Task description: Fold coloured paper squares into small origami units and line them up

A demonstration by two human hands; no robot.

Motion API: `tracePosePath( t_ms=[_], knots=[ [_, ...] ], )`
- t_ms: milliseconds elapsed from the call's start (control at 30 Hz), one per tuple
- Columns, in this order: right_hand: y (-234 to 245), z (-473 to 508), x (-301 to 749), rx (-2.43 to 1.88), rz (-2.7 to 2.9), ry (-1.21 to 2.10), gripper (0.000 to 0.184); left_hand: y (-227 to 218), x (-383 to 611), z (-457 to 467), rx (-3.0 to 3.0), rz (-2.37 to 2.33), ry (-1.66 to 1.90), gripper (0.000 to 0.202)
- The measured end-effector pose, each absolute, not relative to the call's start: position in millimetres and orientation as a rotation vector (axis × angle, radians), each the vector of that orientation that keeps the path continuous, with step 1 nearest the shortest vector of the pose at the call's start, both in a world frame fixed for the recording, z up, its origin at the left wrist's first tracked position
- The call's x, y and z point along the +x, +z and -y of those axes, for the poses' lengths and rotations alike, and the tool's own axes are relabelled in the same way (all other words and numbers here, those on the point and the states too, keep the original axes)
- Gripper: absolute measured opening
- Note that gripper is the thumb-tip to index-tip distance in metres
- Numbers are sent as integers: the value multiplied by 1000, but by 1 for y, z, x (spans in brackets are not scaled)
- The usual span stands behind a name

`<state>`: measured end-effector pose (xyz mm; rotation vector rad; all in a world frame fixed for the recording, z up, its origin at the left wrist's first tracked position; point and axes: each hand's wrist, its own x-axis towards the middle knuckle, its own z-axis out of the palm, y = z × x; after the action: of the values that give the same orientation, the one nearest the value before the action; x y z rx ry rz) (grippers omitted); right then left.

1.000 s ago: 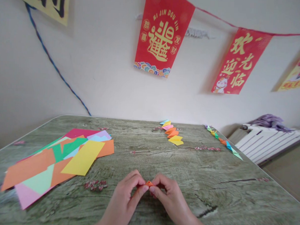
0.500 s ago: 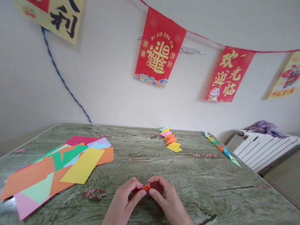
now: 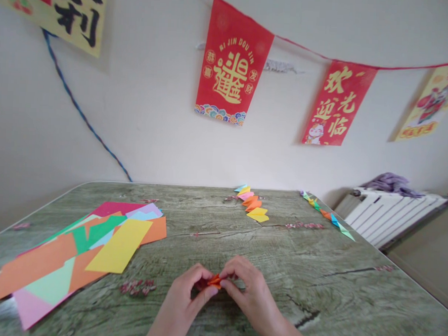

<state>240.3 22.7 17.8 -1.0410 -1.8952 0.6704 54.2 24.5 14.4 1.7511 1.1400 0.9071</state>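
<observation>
Both my hands meet low at the centre of the view, just above the green wood-grain table [image 3: 315, 296]. My left hand [image 3: 186, 300] and my right hand [image 3: 248, 293] pinch a small folded orange paper piece [image 3: 215, 280] between their fingertips. Most of the piece is hidden by my fingers. Fingers of both hands are curled closed around it.
A loose pile of coloured paper sheets [image 3: 79, 251] lies on the table's left. A row of folded paper pieces [image 3: 252, 205] sits at the far middle, another row [image 3: 328, 217] along the far right edge. A white radiator [image 3: 388, 215] stands right of the table. Red banners [image 3: 232, 64] hang on the wall.
My hands stay together on the orange piece, with fingers shifting slightly over it. The view has tilted and drifted a little.
</observation>
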Motion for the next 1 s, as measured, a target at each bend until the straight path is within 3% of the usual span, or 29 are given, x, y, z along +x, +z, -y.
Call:
tracePosePath(
  t_ms=[100, 233, 333, 400, 1000],
  knots=[
    [19, -23, 243, -1035, 1993, 586, 16, 16, 55, -24, 1706, -1103, 868, 9],
    [22, -26, 245, -1033, 2089, 464, 10, 18, 56, -22, 1705, -1084, 910, 19],
    [26, -25, 244, -1043, 2166, 399, 9, 20, 56, -21, 1824, -1127, 956, 5],
    [29, -24, 243, -1047, 2195, 392, 11, 20, 55, -21, 1873, -1139, 989, 9],
    [24, -22, 240, -1085, 1847, 746, 11, 22, 59, -19, 1725, -1012, 1096, 19]
  ],
)
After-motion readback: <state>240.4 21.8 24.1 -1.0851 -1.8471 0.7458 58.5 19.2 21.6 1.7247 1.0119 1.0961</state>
